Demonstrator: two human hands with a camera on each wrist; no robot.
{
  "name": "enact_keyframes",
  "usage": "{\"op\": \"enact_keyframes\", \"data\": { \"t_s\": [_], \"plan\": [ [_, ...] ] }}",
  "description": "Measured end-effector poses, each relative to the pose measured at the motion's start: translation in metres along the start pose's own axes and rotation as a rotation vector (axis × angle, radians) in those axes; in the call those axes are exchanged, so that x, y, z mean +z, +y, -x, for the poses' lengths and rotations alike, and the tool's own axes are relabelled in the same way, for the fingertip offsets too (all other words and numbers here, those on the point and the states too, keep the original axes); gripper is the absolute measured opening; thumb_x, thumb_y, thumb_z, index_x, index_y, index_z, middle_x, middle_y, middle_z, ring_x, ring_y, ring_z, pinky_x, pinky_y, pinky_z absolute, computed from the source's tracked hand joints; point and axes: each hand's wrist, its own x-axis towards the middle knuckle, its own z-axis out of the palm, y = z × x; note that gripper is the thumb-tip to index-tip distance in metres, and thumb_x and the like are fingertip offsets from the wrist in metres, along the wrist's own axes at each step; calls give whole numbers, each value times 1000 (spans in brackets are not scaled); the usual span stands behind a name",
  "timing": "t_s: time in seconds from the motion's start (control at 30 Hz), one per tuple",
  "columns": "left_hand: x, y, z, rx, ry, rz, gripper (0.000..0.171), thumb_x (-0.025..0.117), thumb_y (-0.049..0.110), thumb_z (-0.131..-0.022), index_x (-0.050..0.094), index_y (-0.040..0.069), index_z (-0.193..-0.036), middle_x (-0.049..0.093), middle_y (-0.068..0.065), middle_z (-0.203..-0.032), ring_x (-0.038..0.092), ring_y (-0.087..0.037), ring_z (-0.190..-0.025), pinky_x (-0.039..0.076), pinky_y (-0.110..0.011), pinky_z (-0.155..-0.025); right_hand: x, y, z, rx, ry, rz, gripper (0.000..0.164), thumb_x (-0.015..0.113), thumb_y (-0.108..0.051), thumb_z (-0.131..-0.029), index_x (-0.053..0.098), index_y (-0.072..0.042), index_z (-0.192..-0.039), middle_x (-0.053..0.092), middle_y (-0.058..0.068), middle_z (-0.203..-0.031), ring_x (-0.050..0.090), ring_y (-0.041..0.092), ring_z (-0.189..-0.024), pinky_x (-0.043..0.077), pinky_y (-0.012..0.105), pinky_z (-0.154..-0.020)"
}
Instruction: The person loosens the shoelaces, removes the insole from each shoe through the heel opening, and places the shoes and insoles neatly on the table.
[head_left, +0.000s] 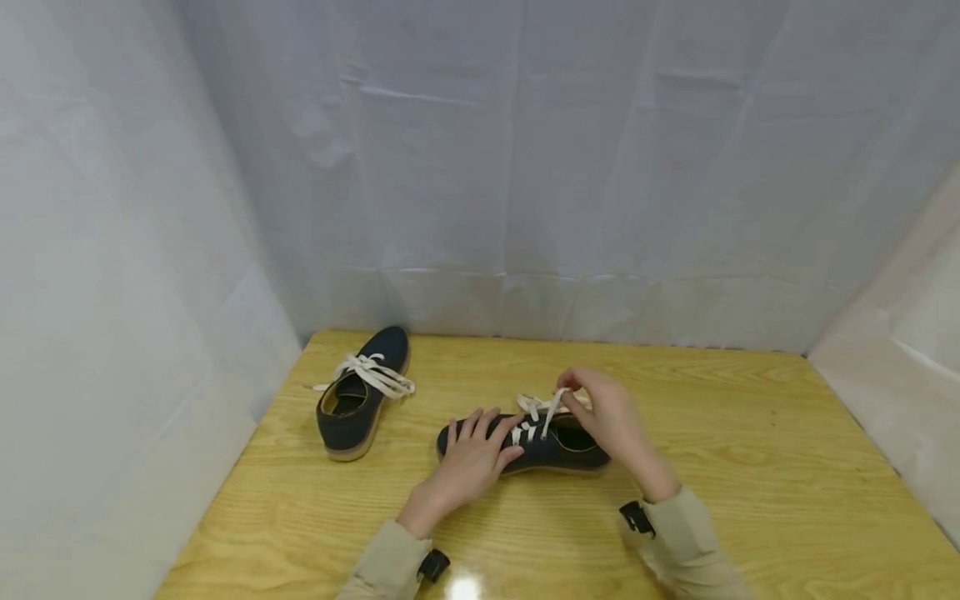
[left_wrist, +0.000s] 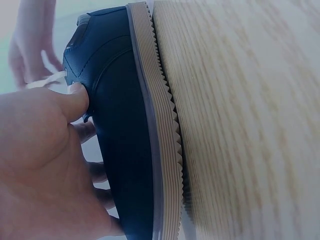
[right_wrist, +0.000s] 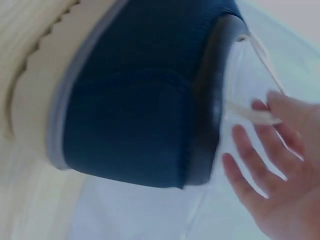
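Note:
A dark navy shoe (head_left: 551,454) with a tan ridged sole (left_wrist: 162,150) lies on the table, toe to the left and heel to the right. My left hand (head_left: 472,462) rests across its toe with fingers spread, and the thumb (left_wrist: 77,102) presses close to the eyelets. Over the shoe's opening, my right hand (head_left: 611,417) pinches a white shoelace (head_left: 553,410) between thumb and forefinger. That lace runs taut from the eyelets up to the fingertips. More loose white lace lies beyond the shoe, partly behind the right hand.
A second navy shoe (head_left: 363,396), its white laces (head_left: 375,375) loose on top, stands at the table's back left with its toe to the rear. The wooden table (head_left: 750,442) is bordered by white sheeting (head_left: 525,167) behind and at both sides.

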Motion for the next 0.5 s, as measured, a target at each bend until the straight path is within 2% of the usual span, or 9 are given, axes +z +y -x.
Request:
{"op": "enact_keyframes", "data": {
  "t_s": [0.13, 0.23, 0.37, 0.5],
  "plan": [
    [0, 0, 0, 3, 0, 3, 51, 41, 41, -109, 40, 22, -156, 33, -22, -158, 25, -48, -147, 18, -76, -111, -13, -3, -4, -63, 216, -51, 20, 79, 4, -84, 72, -10, -96, 71, 4, -92, 68, 18, -78, 58, 38, -71],
    [0, 0, 0, 7, 3, 5, 51, 42, 41, -109, 40, 21, -156, 34, -22, -158, 25, -48, -147, 17, -76, -111, -22, -5, -7, -72, 336, -97, 19, 79, 6, -83, 75, -8, -95, 71, 5, -90, 67, 16, -71, 57, 28, -66],
    [0, 0, 0, 3, 1, 5, 51, 41, 41, -109, 40, 22, -156, 33, -22, -159, 24, -48, -148, 17, -75, -112, -34, -11, -7, -71, 410, -197, 16, 75, 6, -87, 77, -6, -98, 75, 8, -88, 66, 13, -64, 51, 15, -64],
    [1, 0, -1, 1, 2, -1, 51, 42, 41, -108, 40, 22, -156, 34, -22, -158, 25, -48, -148, 17, -75, -112, -45, -21, -6, -123, 398, -312, 20, 73, 9, -86, 77, -4, -101, 76, 11, -90, 69, 8, -72, 53, 14, -71]
  ]
}}
